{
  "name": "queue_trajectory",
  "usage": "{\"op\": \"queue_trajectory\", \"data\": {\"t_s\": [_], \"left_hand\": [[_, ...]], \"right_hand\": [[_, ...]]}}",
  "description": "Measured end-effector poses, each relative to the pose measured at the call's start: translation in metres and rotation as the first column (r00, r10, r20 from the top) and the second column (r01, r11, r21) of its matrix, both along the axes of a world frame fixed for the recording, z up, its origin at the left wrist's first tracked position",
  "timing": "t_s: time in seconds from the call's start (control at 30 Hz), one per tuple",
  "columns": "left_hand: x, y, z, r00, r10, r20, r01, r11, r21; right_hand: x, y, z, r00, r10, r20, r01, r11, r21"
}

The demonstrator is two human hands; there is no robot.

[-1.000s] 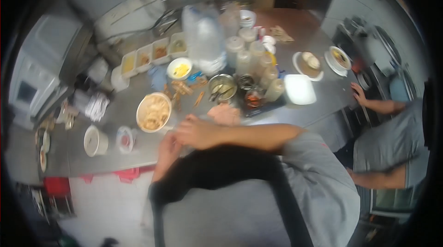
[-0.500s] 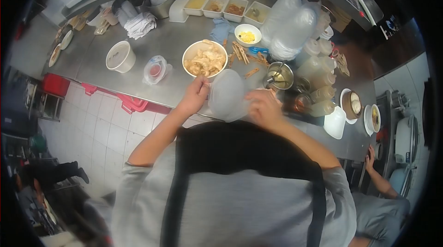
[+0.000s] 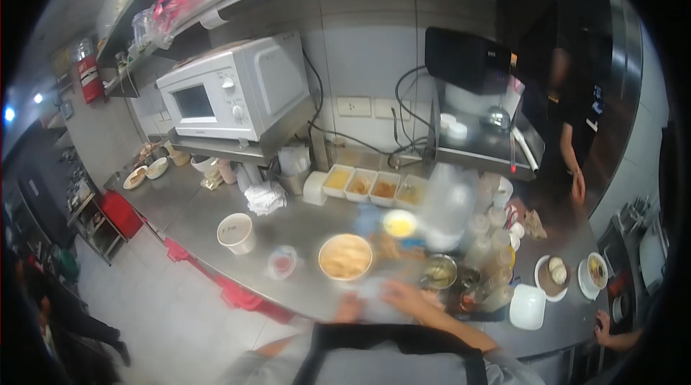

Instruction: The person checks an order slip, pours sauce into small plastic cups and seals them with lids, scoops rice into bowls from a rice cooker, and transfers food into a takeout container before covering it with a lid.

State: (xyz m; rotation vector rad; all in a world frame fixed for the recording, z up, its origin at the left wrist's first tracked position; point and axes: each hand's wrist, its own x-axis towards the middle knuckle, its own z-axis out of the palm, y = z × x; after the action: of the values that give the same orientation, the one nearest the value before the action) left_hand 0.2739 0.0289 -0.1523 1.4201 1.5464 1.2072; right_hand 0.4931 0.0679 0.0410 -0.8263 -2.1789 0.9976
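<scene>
In the head view, a translucent round lid [image 3: 374,300] lies between my two hands near the counter's front edge, blurred by motion. My left hand [image 3: 350,308] is closed on the lid's left side. Over its right side is my right hand [image 3: 407,299], its fingers smeared, so its grip is unclear. Just beyond them stands a white bowl of pale golden fried pieces [image 3: 345,257]. Left of the bowl is a small bagged cup of red sauce [image 3: 282,263]. To the right sits a metal pot [image 3: 440,271].
A white tub [image 3: 236,233], ingredient trays [image 3: 385,188], a yellow-filled bowl [image 3: 399,224], plastic bags [image 3: 448,209] and squeeze bottles [image 3: 497,263] stand on the counter. A microwave [image 3: 234,90] sits above. Another person [image 3: 565,119] stands back right; a co-worker's hand [image 3: 603,327] is at lower right.
The view has tilted up, bringing the microwave, the shelf and a person at back right into sight. Both hands and the lid appear lower in the picture, still close together.
</scene>
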Motion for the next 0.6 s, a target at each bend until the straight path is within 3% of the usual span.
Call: {"op": "queue_trajectory", "data": {"t_s": [0.07,0.13,0.2,0.23,0.27,0.3,0.33,0.4,0.43,0.47,0.53,0.6], "left_hand": [[0.025,-0.036,0.146,0.996,0.007,-0.091,-0.017,0.993,-0.115],[0.025,-0.062,0.276,0.971,-0.023,-0.239,0.016,0.999,-0.029],[-0.010,-0.060,0.358,0.880,-0.002,-0.475,0.140,0.957,0.255],[-0.032,-0.044,0.394,0.827,0.229,-0.514,0.195,0.740,0.643],[-0.051,-0.026,0.439,0.896,0.284,-0.340,-0.102,0.880,0.465],[-0.053,-0.015,0.505,0.926,0.311,-0.216,-0.092,0.738,0.668],[-0.056,-0.004,0.571,0.944,0.309,-0.116,-0.074,0.540,0.839],[-0.069,0.032,0.690,0.934,0.354,-0.039,0.018,0.063,0.998],[-0.082,0.055,0.740,0.879,0.476,0.019,0.025,-0.085,0.996],[-0.085,0.071,0.779,0.680,0.712,0.173,-0.090,-0.154,0.984],[-0.086,0.117,0.839,0.615,0.698,0.367,-0.211,-0.303,0.929],[-0.082,0.150,0.867,0.467,0.805,0.366,-0.230,-0.289,0.929]], "right_hand": [[0.012,-0.017,0.050,1.000,0.011,0.013,-0.011,1.000,0.001],[0.034,-0.038,0.100,0.995,0.076,-0.072,-0.054,0.962,0.269],[0.049,-0.063,0.155,0.960,-0.171,-0.223,0.224,0.944,0.242],[0.055,-0.062,0.156,0.878,-0.198,-0.437,0.270,0.957,0.109],[0.061,-0.062,0.158,0.745,-0.242,-0.622,0.283,0.959,-0.033],[0.063,-0.063,0.168,0.679,-0.279,-0.679,0.337,0.940,-0.050],[0.070,-0.064,0.174,0.745,-0.241,-0.622,0.369,0.926,0.083],[0.085,-0.062,0.180,0.857,-0.195,-0.478,0.387,0.855,0.345],[0.083,-0.064,0.167,0.820,-0.266,-0.507,0.440,0.859,0.261],[0.083,-0.065,0.159,0.817,-0.286,-0.501,0.459,0.849,0.263],[0.084,-0.068,0.147,0.802,-0.346,-0.487,0.510,0.821,0.257],[0.089,-0.074,0.141,0.799,-0.365,-0.479,0.494,0.852,0.175]]}}
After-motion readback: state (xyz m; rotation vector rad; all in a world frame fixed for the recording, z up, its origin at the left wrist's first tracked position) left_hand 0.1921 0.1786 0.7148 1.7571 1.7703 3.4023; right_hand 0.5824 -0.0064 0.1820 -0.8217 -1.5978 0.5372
